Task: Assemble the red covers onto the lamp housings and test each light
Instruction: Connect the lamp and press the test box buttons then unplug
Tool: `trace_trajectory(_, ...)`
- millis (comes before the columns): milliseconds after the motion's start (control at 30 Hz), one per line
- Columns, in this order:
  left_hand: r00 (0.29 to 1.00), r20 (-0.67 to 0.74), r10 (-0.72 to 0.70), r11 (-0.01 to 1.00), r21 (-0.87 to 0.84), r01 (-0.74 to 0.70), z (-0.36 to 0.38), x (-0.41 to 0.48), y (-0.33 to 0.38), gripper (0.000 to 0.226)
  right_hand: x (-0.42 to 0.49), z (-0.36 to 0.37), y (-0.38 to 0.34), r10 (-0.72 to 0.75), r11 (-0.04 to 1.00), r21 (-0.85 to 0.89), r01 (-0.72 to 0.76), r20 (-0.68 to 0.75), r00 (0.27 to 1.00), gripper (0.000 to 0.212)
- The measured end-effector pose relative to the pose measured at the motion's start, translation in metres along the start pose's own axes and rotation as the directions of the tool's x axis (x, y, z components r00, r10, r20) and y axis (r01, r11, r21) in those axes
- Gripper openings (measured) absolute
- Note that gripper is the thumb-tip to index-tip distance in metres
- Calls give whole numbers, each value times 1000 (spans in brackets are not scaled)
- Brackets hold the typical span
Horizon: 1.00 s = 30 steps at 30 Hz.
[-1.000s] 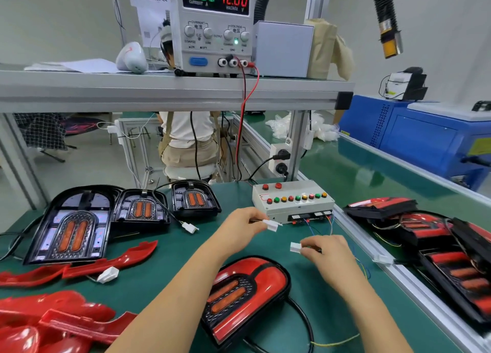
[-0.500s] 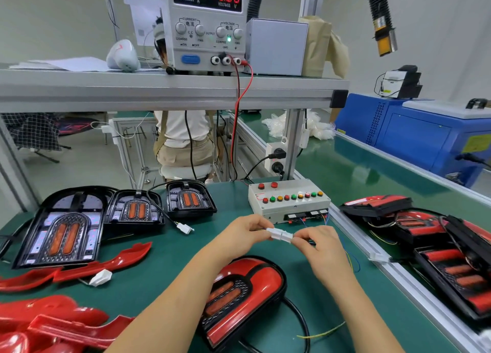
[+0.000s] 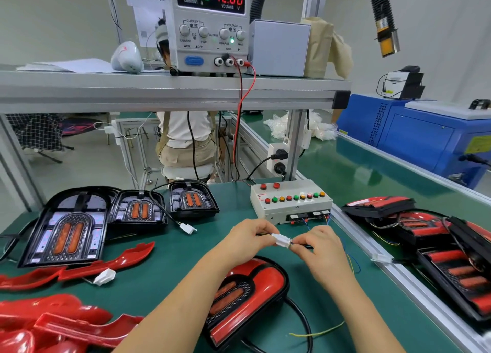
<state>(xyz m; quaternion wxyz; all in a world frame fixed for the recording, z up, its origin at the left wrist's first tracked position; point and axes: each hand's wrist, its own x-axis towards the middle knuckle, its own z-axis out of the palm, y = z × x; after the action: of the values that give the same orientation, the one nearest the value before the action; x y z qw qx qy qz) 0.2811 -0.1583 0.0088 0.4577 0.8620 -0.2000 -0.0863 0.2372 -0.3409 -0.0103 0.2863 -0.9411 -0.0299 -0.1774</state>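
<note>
A lamp with its red cover (image 3: 255, 297) fitted lies on the green bench in front of me, unlit, its black cable curling to the right. Above it my left hand (image 3: 245, 237) and my right hand (image 3: 317, 243) each pinch one half of a joined pair of white connectors (image 3: 283, 240). Thin coloured wires run from there to the white test box (image 3: 291, 201) with its row of buttons. Three open black housings (image 3: 67, 228) sit at the left. Loose red covers (image 3: 106, 262) lie in front of them.
A power supply (image 3: 211, 26) on the shelf reads 0.000 A and 12.00 V. Finished lamps (image 3: 451, 249) are stacked on the conveyor at the right, beyond an aluminium rail (image 3: 398, 270). Loose white connectors (image 3: 188, 228) lie on the bench. A person sits behind the bench.
My hands have come together and the two separate white connector halves are now joined between them. The power supply's current reading stays at zero.
</note>
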Motion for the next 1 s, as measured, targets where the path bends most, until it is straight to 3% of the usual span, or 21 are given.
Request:
trace_trajectory(167,1000,-7,-7,1000,-3,7,2,-3,-2,10,-2,2,0,7,996,84,-4,-34,999,5)
trace_trajectory(467,1000,13,11,998,55,-12,-3,-7,-1,22,-2,5,4,11,996,88,-8,-36,999,3)
trace_trajectory(533,993,-78,83,978,199,-66,-14,-8,3,30,-1,7,7,26,1000,2,-26,-23,999,5)
trace_trajectory(600,963,-255,90,923,385,16,-33,-14,6,28,-2,7,13,65,991,-123,-62,18,998,10)
trace_trajectory(667,955,-292,-52,823,529,207,-55,-23,3,33,-3,6,18,126,963,-244,-112,42,991,15)
trace_trajectory(733,937,-143,-318,733,590,338,-67,-34,-2,47,-3,6,21,173,932,-334,-143,61,983,20)
trace_trajectory(800,859,50,-509,705,597,383,-67,-44,-6,52,-4,7,22,177,911,-391,-131,83,981,25)
trace_trajectory(867,814,134,-566,708,584,397,-60,-51,-10,57,-5,10,20,128,920,-380,-97,57,990,27)
trace_trajectory(1000,848,136,-513,760,532,374,-50,-61,-21,66,-6,14,10,-88,995,-48,85,-69,994,23)
